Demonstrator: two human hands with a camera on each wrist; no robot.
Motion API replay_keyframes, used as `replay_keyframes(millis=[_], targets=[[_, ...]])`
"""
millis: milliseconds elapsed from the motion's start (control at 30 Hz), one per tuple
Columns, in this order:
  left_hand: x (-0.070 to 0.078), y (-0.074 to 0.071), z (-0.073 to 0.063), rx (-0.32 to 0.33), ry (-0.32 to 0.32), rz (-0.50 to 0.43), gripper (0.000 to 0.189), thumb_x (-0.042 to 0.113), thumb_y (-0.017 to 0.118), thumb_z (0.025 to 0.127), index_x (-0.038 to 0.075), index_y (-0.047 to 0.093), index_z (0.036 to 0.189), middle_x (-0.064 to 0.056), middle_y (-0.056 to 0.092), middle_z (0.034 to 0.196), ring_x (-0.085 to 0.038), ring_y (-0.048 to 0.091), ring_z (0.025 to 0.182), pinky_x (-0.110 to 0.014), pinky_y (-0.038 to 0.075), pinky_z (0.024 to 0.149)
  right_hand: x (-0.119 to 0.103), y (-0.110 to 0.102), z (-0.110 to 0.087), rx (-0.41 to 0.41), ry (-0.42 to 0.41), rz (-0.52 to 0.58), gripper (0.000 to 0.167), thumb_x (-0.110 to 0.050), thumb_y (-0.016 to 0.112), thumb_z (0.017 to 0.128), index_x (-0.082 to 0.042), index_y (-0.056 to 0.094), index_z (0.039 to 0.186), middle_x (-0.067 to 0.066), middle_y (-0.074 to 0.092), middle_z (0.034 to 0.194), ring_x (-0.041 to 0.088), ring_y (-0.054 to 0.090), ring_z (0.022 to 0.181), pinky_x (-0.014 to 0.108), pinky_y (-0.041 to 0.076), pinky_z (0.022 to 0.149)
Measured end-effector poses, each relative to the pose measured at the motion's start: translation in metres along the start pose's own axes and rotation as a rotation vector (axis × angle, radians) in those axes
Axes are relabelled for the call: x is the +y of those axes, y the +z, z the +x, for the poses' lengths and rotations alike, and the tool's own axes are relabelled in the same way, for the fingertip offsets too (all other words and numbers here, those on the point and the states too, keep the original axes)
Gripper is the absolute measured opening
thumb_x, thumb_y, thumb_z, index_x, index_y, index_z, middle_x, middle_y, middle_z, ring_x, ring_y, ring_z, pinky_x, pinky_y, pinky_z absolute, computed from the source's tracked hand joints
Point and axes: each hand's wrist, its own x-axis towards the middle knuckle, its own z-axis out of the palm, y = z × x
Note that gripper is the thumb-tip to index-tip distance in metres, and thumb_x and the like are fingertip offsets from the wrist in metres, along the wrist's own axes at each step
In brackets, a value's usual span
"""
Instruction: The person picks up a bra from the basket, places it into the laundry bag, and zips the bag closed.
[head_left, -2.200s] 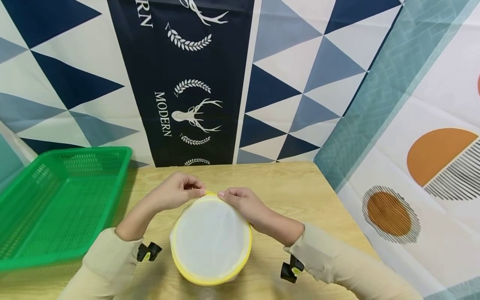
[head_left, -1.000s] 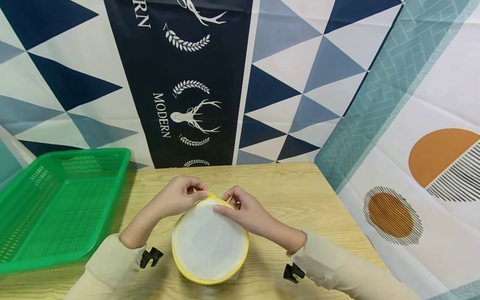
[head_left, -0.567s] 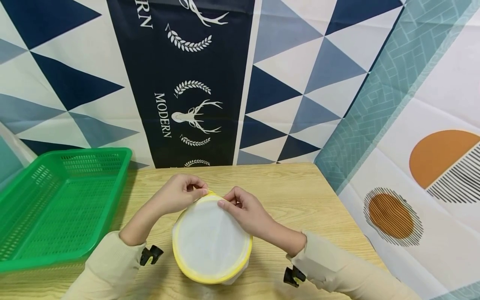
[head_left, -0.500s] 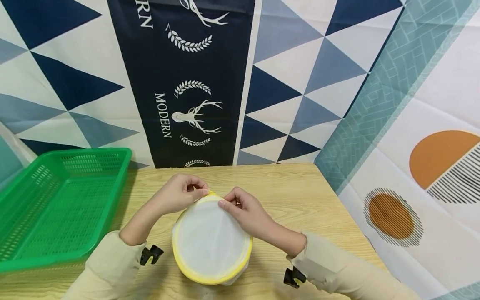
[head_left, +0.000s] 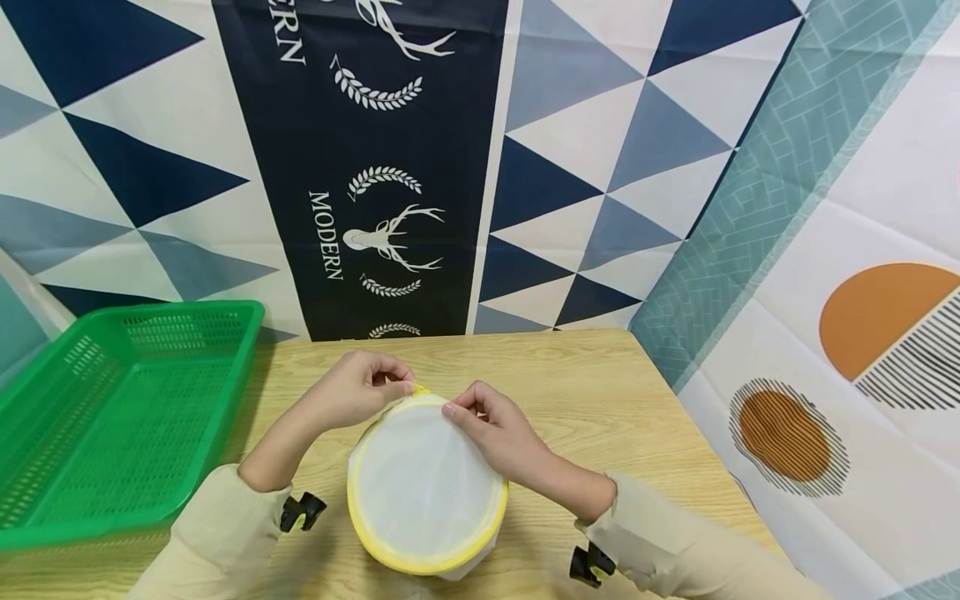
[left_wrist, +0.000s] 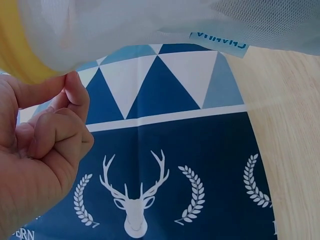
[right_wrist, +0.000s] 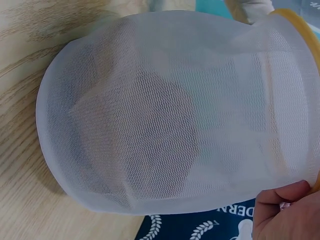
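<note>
A white mesh laundry bag (head_left: pixel 427 492) with yellow trim stands on the table, its round end facing up toward the head camera. My left hand (head_left: pixel 363 390) pinches the yellow trim at the far edge, where a short yellow piece (head_left: pixel 422 389) sticks out at the fingertips. My right hand (head_left: pixel 498 425) grips the rim just to the right, thumb on top of the white mesh. In the right wrist view the see-through mesh side (right_wrist: pixel 150 120) shows, bulging, with nothing distinct inside. A blue label (left_wrist: pixel 220 44) hangs from the side in the left wrist view.
A green plastic basket (head_left: pixel 243 383) with perforated walls sits at the left of the wooden table (head_left: pixel 585 375). Behind the table hangs a patterned cloth (head_left: pixel 390 167) with deer heads and triangles. Another printed cloth (head_left: pixel 885 467) covers the right side.
My right hand left the far edge beside the left hand, shifted its thumb onto the mesh, then slid slightly right along the rim. The left hand keeps its pinch.
</note>
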Motion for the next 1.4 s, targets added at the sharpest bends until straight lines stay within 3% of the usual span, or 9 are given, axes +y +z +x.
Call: replay_keyframes(millis=[533, 1200, 1400], targets=[[-0.003, 0.001, -0.001, 0.001, -0.022, -0.003, 0.011, 0.015, 0.062, 0.089, 0.006, 0.069, 0.089, -0.005, 0.060, 0.077, -0.016, 0.047, 0.063, -0.025, 0.041, 0.056, 0.003, -0.002, -0.002, 0.022, 0.015, 0.007, 0.021, -0.023, 0.056, 0.095, -0.002, 0.058, 0.094, 0.011, 0.059, 0.084, 0.012, 0.054, 0.070, 0.023, 0.050, 0.056], [-0.011, 0.001, -0.005, 0.011, -0.003, -0.011, 0.011, 0.014, 0.061, 0.089, 0.006, 0.069, 0.088, -0.007, 0.061, 0.078, -0.015, 0.046, 0.062, -0.023, 0.040, 0.056, 0.005, -0.001, -0.008, 0.066, 0.052, 0.001, 0.021, -0.023, 0.057, 0.094, -0.003, 0.058, 0.090, 0.009, 0.058, 0.079, 0.011, 0.054, 0.067, 0.024, 0.050, 0.056], [-0.019, 0.003, -0.007, -0.036, -0.022, -0.089, 0.016, 0.017, 0.060, 0.091, 0.003, 0.068, 0.092, -0.007, 0.064, 0.082, -0.014, 0.053, 0.071, -0.026, 0.046, 0.066, 0.007, 0.000, -0.009, 0.066, 0.062, 0.024, 0.022, -0.024, 0.056, 0.094, -0.002, 0.058, 0.090, 0.009, 0.057, 0.079, 0.012, 0.054, 0.067, 0.024, 0.050, 0.056]])
